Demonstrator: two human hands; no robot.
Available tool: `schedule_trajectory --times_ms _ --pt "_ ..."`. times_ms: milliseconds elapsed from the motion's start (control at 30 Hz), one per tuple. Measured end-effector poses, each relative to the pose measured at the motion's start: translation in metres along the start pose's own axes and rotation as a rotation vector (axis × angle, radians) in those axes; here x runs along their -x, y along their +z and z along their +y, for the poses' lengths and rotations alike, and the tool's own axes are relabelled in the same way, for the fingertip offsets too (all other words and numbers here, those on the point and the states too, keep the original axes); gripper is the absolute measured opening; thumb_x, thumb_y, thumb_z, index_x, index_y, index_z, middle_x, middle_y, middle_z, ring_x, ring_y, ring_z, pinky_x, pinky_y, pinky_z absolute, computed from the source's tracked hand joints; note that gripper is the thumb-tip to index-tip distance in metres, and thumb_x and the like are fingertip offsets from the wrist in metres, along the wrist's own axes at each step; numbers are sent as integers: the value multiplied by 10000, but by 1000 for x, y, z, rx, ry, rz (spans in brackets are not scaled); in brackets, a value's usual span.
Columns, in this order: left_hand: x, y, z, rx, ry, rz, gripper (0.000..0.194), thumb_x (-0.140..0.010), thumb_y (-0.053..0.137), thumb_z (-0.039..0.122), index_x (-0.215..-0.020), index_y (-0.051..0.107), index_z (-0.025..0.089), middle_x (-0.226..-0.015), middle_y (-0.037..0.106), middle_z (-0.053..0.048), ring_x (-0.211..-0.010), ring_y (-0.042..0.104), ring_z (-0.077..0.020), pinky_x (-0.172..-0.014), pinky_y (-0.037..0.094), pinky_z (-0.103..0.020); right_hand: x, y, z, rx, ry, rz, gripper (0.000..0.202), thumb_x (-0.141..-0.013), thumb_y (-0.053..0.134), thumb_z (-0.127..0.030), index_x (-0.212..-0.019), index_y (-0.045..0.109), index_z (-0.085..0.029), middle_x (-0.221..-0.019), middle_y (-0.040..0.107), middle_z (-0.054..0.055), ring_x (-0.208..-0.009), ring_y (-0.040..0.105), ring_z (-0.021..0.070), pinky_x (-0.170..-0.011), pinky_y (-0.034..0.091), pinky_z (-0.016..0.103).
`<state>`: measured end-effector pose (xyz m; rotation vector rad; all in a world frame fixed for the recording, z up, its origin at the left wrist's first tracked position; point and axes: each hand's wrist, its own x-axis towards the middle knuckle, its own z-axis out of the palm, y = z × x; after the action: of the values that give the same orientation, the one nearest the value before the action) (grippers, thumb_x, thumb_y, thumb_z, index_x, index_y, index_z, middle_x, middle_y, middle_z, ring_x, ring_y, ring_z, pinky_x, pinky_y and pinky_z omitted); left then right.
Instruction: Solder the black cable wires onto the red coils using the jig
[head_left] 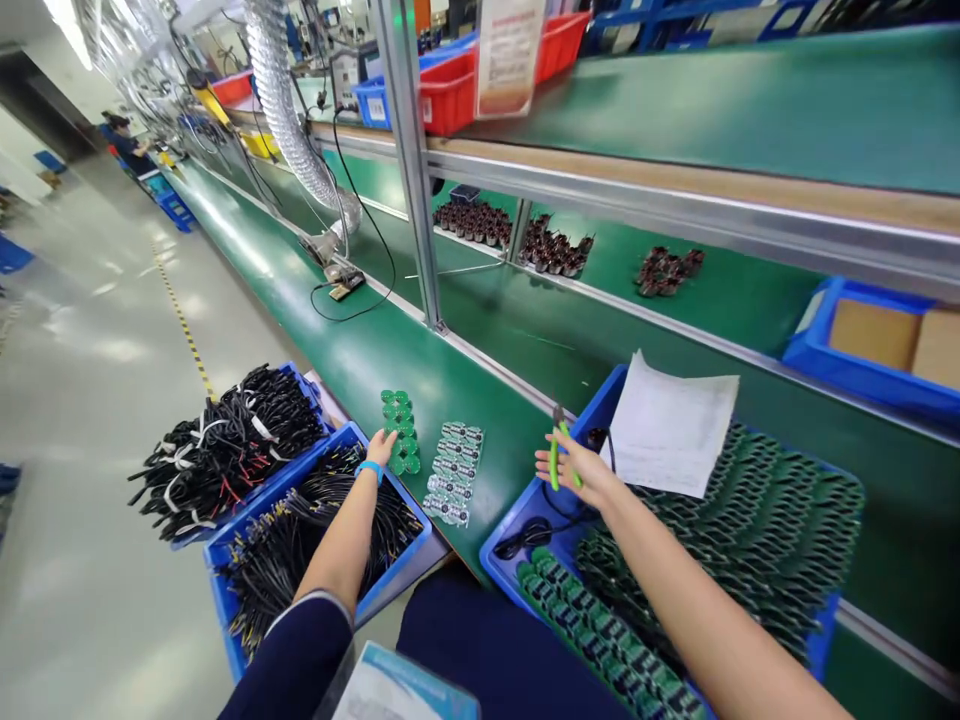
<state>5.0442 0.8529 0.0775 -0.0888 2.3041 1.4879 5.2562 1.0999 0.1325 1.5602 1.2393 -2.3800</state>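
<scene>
My left hand (381,450) is at the left edge of a panel of round green circuit boards (406,445), its fingers closed on that edge. Beside this panel lies a second one with silvery parts (455,473), flat on the green bench. In my right hand (583,472) is a pair of cutting pliers (556,462) with bright green handles. They rest loosely across the palm, jaws pointing up and away, while the fingers stay partly spread. Below that hand is a blue tray (499,550) with many green boards (780,500) and a black cable (525,538).
White paper sheets (667,425) lie over the tray's far side. Two blue bins of black cables (300,530) stand at the left. A metal post (411,170) rises from the bench, with dark components (555,248) behind. A person (127,148) sits far down the line.
</scene>
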Motion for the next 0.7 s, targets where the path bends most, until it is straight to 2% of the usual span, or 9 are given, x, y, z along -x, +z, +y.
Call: schedule_trajectory --times_ms 100,200,333,433,567,700 --pt "-23 6 -11 -212 -41 8 332 -869 524 329 -1148 527 148 -1152 550 -89 -989 564 -204 -833 495 -411 17 -12 27 -41 37 -38 291 -897 443 -352 -1135 458 -186 -772 614 40 -615 600 122 -612 526 281" --pt "-27 22 -22 -392 -45 27 377 -864 530 325 -1200 492 157 -1233 501 -104 -1075 523 -233 -891 456 -458 31 -26 55 -72 70 -49 289 -887 453 -333 -1144 458 -200 -804 637 54 -644 620 134 -642 536 287" --pt "3 57 -37 -520 9 -89 355 -850 548 338 -1153 530 155 -1251 493 -102 -1139 478 -249 -956 395 -491 39 -39 86 -99 89 -44 338 -861 490 -309 -1178 446 -199 -855 649 72 -695 636 150 -698 543 321" --pt "29 78 -48 -550 16 -190 309 -847 555 333 -1086 565 138 -1187 538 -94 -1114 500 -238 -951 400 -484 38 -38 101 -96 91 -49 357 -844 520 -314 -1174 448 -198 -869 650 73 -701 636 151 -702 544 322" --pt "41 89 -50 -499 1 -224 328 -851 551 320 -1124 542 138 -1198 527 -99 -1081 520 -231 -910 440 -464 34 -26 110 -61 70 -49 385 -824 552 -344 -1166 459 -191 -860 649 71 -664 623 140 -645 537 295" --pt "48 90 -34 -325 -23 -273 306 -863 536 316 -1114 540 142 -1112 566 -83 -969 571 -196 -825 494 -403 32 -18 109 -12 1 -52 431 -806 571 -394 -1174 476 -192 -874 642 66 -675 609 122 -630 521 258"
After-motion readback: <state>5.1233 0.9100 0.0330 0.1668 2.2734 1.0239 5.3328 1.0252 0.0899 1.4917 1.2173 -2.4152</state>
